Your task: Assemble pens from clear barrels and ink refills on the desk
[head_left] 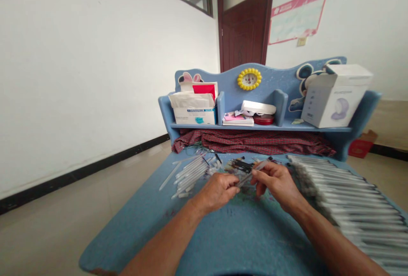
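Note:
Both of my hands meet over the middle of a blue desk (223, 233). My left hand (219, 191) is curled, its fingertips pinching one end of a thin clear pen tube (255, 170). My right hand (276, 178) is closed round the same tube, which slants up to the right. Just beyond the hands lies a small heap of black pen parts (239, 164). A loose bunch of clear tubes (189, 174) lies to the left of my left hand. A long stack of finished-looking pens (347, 199) runs along the desk's right side.
A red checked cloth (255, 140) lies under the desk's blue shelf (261, 126). On the shelf stand a box of paper goods (194, 108), booklets (237, 119), a round tin (263, 119) and a white carton (334, 95). A yellow clock (249, 79) and brown door (244, 29) are behind.

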Action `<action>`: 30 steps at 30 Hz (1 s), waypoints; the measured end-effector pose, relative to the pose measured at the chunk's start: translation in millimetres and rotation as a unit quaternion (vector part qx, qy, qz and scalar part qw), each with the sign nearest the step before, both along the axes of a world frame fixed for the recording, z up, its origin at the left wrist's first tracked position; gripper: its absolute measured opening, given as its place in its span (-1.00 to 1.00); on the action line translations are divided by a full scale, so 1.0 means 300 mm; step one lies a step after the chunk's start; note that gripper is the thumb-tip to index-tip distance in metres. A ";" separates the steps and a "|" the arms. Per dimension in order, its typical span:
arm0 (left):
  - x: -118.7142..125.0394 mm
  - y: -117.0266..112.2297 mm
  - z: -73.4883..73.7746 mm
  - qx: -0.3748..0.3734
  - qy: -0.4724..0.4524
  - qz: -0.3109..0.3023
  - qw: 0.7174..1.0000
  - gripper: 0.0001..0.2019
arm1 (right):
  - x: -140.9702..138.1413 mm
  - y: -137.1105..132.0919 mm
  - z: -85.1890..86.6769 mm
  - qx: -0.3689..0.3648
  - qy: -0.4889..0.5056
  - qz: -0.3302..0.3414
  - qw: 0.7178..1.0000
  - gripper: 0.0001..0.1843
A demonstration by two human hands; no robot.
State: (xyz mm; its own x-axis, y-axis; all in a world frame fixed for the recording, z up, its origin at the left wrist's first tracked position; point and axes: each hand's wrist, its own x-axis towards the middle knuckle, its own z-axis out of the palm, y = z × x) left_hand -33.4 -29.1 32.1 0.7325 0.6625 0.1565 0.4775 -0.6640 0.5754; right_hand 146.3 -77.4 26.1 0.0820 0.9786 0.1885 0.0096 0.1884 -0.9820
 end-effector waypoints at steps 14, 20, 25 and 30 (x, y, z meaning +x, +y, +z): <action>0.046 -0.021 -0.039 -0.114 -0.071 0.011 0.991 -0.98 | -0.011 -0.033 0.027 0.090 -0.120 0.049 0.987 -0.86; 0.058 -0.013 -0.067 -0.121 -0.050 0.035 0.991 -0.96 | -0.019 -0.033 0.016 0.086 -0.157 0.064 0.982 -0.91; 0.058 -0.001 -0.086 -0.098 -0.036 0.033 0.994 -0.96 | -0.020 -0.030 0.014 0.064 -0.158 0.064 0.983 -0.91; 0.055 0.009 -0.100 -0.095 -0.037 0.015 0.995 -0.94 | -0.023 -0.027 0.013 0.061 -0.149 0.075 0.984 -0.92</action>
State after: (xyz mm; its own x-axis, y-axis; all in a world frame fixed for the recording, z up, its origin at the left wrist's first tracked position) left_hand -16.9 -26.3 2.0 0.7025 0.7073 0.0793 0.4478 -0.5258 0.7232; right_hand 139.3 -85.6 30.0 -0.1382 0.9440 0.2997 0.2567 0.3264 -0.9097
